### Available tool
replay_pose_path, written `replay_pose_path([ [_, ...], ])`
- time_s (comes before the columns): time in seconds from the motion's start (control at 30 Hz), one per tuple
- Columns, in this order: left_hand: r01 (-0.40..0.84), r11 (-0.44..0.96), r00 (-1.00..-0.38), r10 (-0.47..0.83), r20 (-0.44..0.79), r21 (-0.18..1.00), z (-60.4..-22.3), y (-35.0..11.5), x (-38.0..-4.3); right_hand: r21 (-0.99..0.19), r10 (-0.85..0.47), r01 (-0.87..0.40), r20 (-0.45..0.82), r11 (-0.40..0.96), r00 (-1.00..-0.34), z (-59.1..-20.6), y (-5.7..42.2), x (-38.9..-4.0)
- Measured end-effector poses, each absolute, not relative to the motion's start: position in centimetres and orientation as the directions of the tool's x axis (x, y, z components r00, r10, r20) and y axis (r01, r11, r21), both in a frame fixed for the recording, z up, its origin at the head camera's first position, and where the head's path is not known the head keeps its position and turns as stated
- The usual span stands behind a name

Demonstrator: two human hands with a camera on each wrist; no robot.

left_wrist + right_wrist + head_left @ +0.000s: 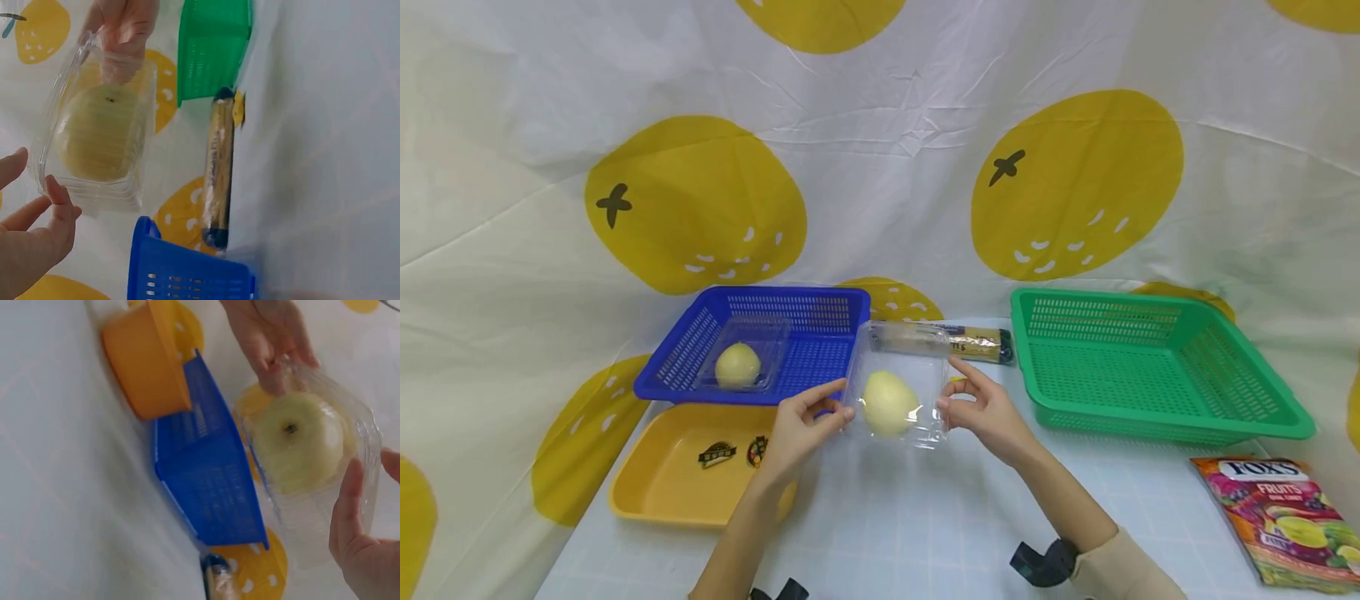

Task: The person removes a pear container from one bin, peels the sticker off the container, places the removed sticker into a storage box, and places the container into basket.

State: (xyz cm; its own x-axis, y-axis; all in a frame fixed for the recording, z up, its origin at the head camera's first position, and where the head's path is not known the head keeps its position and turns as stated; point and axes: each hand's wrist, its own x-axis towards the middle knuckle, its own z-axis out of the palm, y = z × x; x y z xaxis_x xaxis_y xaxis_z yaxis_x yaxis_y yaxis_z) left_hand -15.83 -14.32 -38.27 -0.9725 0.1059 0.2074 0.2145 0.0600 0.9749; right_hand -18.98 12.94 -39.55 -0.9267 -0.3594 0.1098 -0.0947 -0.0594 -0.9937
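A clear plastic clamshell box (910, 360) is held up over the middle of the table, with one round pale yellow-green fruit (887, 404) inside. My left hand (805, 427) pinches the box's left edge between thumb and fingers. On the opposite edge my right hand (988, 414) grips with thumb and fingertips. Seen from the left wrist, the fruit (100, 134) shows a small dark spot at its end. The right wrist view shows the same fruit (300, 444) close behind the clear wall, right-hand fingers (351, 500) at the near rim.
At the back left, a blue basket (820, 379) holds another clear box with a pale fruit (737, 365). In front of it sits an orange tray (658, 475) bearing dark labels. A gold-wrapped roll (981, 343) lies behind the box. Right are a green basket (1105, 358) and a FOX'S packet (1277, 521).
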Motion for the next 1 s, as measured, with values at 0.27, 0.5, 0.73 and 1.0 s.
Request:
replay_pose_path([
  [0.27,0.242,0.095,-0.969,0.083,0.234,0.966,-36.9,-16.4,-17.8,-0.991,-0.388,-0.102,0.129,-0.089,-0.913,-37.7,10.6,-21.9],
  [0.5,0.222,0.150,-0.975,0.066,0.214,0.963,-35.4,-18.3,-19.4,-0.992,-0.381,-0.098,0.120,-0.078,-0.917,-36.6,8.3,-24.4],
  [0.73,0.161,0.267,-0.987,0.024,0.160,0.950,-34.7,-20.0,-21.3,-0.988,-0.385,-0.079,0.125,-0.134,-0.914,-36.5,5.9,-26.7],
  [1.0,0.092,0.308,-0.992,-0.060,0.116,0.947,-35.3,-21.4,-22.8,-0.990,-0.401,-0.035,0.088,-0.136,-0.912,-37.4,3.5,-28.6],
])
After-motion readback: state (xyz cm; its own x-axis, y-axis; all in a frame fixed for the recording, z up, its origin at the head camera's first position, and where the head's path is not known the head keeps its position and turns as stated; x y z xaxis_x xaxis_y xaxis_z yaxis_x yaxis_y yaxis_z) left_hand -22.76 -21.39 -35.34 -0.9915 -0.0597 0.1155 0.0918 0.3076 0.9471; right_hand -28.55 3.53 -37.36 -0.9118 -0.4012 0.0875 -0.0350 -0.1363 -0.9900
